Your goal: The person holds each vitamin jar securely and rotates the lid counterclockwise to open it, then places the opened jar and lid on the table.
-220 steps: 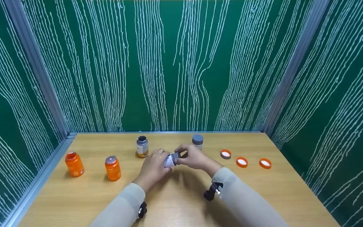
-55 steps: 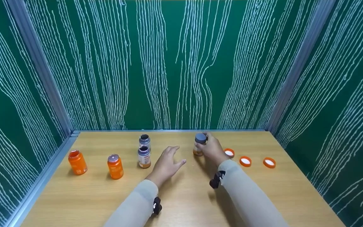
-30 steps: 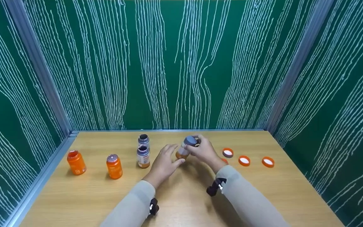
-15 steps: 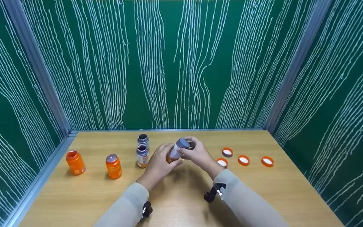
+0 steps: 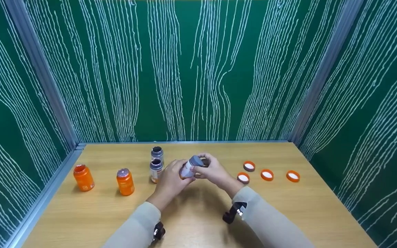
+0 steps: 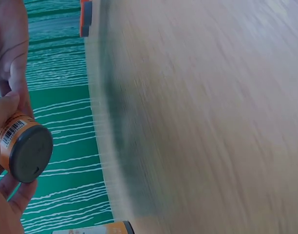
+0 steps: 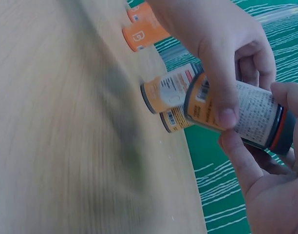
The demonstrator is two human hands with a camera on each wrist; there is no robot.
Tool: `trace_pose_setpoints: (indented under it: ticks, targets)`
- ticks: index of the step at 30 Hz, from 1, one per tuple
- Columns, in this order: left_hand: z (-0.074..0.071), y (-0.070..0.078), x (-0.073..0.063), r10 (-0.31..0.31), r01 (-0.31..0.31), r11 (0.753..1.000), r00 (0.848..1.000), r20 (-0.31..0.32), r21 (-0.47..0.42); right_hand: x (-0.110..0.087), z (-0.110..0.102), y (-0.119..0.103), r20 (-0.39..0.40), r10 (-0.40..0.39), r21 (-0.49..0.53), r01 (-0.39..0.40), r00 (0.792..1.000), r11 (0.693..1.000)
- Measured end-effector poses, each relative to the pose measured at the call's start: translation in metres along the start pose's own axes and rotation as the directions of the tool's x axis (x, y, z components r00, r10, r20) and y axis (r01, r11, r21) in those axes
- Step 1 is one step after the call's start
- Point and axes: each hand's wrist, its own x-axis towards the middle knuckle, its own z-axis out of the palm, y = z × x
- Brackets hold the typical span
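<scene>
Tilted over the middle of the table, a pill bottle (image 5: pixel 189 169) with a grey cap (image 5: pixel 196 161) is held by both hands. My left hand (image 5: pixel 171 179) grips its lower body; the thumb lies across the orange-and-white label in the right wrist view. My right hand (image 5: pixel 217 173) has its thumb and fingers around the cap, with one fingertip against the bottle's side. The left wrist view shows the bottle's dark round base (image 6: pixel 32 153). Left of my left hand stand two uncapped grey-necked bottles, one (image 5: pixel 156 168) in front of the other (image 5: pixel 157 151).
At the left stand two orange jars, one (image 5: pixel 84 178) with an uncovered mouth and one (image 5: pixel 125 184) with a silvery top. Several caps lie white side up at the right, among them an orange one (image 5: pixel 293 176) and a two-tone one (image 5: pixel 243 178). Green walls surround the table (image 5: pixel 198 224).
My right hand has carried the capped bottle from the back right to the middle, where my left hand has taken hold of it. Earlier, an uncapped bottle was set down left and its cap right.
</scene>
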Motion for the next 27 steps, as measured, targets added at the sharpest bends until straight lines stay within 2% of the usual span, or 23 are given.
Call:
trace_pose_setpoints:
  ticks: [3, 6, 12, 21, 27]
  targets:
    - [-0.001, -0.001, 0.0, 0.04, -0.04, 0.999, 0.999, 0.003, 0.034, 0.001, -0.005, -0.001, 0.02, 0.003, -0.03, -0.002, 1.0, 1.0]
    - [-0.002, -0.002, 0.001, 0.085, -0.085, 0.994, 0.996, 0.011, 0.075, 0.001, -0.01, -0.003, 0.017, -0.007, -0.104, 0.009, 1.0, 0.995]
    - [-0.003, 0.0, 0.002, 0.138, -0.141, 0.976, 0.99, 0.028, 0.164, 0.003, -0.014, -0.008, -0.022, 0.001, -0.273, -0.007, 1.0, 0.962]
    - [-0.003, 0.004, 0.005, 0.129, -0.14, 0.964, 0.99, 0.061, 0.228, 0.004, -0.016, -0.011, 0.011, 0.016, -0.352, -0.011, 1.0, 0.936]
    - [-0.003, 0.003, 0.006, 0.128, -0.139, 0.965, 0.99, 0.063, 0.221, 0.004, -0.016, -0.014, 0.019, -0.004, -0.39, 0.011, 1.0, 0.921]
